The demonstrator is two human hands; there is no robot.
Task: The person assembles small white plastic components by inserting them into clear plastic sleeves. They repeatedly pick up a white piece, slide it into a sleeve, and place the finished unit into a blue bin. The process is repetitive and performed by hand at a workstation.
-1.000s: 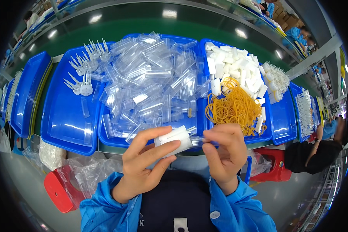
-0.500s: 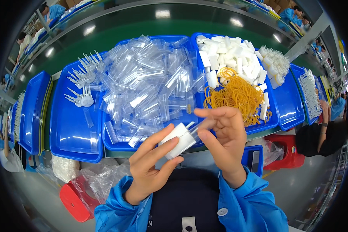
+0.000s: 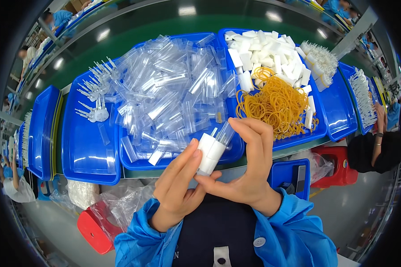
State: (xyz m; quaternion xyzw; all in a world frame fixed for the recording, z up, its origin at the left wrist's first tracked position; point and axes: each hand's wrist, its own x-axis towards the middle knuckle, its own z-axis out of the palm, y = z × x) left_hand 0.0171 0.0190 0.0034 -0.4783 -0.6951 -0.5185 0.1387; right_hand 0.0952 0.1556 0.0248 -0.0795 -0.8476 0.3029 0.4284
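In front of my chest is a white block-shaped piece [image 3: 211, 153] with thin pale prongs at its upper end. A clear plastic sleeve [image 3: 226, 132] sits around at least one prong. My left hand [image 3: 176, 193] is closed on the piece's left side. The fingers of my right hand [image 3: 249, 180] span it: the index fingertip meets the sleeve's top and the thumb lies by the block's lower end. Just beyond are a blue tray [image 3: 182, 164] heaped with loose clear sleeves [image 3: 165, 89] and another blue tray [image 3: 278, 143] with white blocks [image 3: 269, 55] and yellow rubber bands [image 3: 274, 107].
The left blue tray [image 3: 87, 153] holds several pronged white pieces [image 3: 96, 84]. More pronged pieces [image 3: 321, 60] stand at the right. Red stools [image 3: 96, 229] and a blue bin [image 3: 276, 169] are below the table edge. A co-worker's arm [image 3: 378, 138] reaches in at the far right.
My right thumb has moved down to the block's lower end, while the index finger has come onto the sleeve's top. The piece has turned more upright, and the view has shifted slightly.
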